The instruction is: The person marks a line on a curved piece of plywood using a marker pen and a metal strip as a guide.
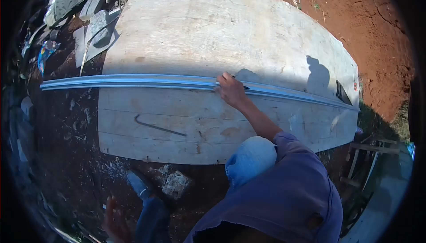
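A long bluish-grey metal profile (164,82) lies across a wooden board (195,25), and its left end reaches past the board's edge. My right hand (230,90) rests on the profile near its middle, fingers closed. Small dark bits show beside those fingers, but the thing inside them is too hidden to name. Low on the left, in shade, my left hand (116,223) is held away from the board with its fingers apart. Nearer to me on the board lies a thin metal rod (162,125) with a hooked end.
Stone and concrete pieces (98,28) are heaped at the upper left. A rock (175,184) sits by my foot (138,184), below the board's near edge. My bent knee (253,156) touches or overhangs that edge. Red soil (368,43) lies beyond the board at the upper right.
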`<action>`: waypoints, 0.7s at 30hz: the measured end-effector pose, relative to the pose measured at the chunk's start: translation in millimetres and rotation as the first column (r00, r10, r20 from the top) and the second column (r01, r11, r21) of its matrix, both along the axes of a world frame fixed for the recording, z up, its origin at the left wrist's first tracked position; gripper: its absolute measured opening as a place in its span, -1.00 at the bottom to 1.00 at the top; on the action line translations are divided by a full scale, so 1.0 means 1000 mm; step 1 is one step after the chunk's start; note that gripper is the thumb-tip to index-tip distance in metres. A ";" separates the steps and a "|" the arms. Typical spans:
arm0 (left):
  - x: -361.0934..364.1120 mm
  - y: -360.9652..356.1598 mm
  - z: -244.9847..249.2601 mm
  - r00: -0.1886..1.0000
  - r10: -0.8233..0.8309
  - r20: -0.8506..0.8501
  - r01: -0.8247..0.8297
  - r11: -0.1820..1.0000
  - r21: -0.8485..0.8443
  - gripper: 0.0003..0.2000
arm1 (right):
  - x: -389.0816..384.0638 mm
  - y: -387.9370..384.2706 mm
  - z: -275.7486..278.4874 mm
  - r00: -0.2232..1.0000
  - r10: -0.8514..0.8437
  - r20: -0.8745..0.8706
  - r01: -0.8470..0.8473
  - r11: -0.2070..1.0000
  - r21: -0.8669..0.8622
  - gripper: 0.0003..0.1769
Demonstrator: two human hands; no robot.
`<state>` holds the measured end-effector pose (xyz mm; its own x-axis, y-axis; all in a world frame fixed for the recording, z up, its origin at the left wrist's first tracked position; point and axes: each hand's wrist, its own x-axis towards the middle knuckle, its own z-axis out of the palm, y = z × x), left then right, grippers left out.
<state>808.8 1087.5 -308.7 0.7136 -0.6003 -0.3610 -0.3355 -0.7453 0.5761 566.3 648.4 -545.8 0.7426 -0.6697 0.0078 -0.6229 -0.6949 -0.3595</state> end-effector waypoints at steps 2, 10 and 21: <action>0.030 0.010 -0.031 0.917 0.048 -0.395 0.001 0.992 0.123 0.08 | -0.020 0.008 -0.009 1.000 0.008 -0.012 -0.009 1.000 -0.029 -0.76; 0.028 -0.030 -0.056 0.935 -0.111 -0.338 0.144 0.987 0.075 -0.19 | -0.098 -0.011 -0.011 0.993 -0.086 -0.079 0.074 0.987 -0.144 -0.71; 0.012 -0.049 -0.059 0.976 -0.183 -0.121 0.188 0.982 0.032 -0.52 | -0.158 0.049 0.008 0.996 -0.086 -0.013 0.085 0.996 -0.035 -0.80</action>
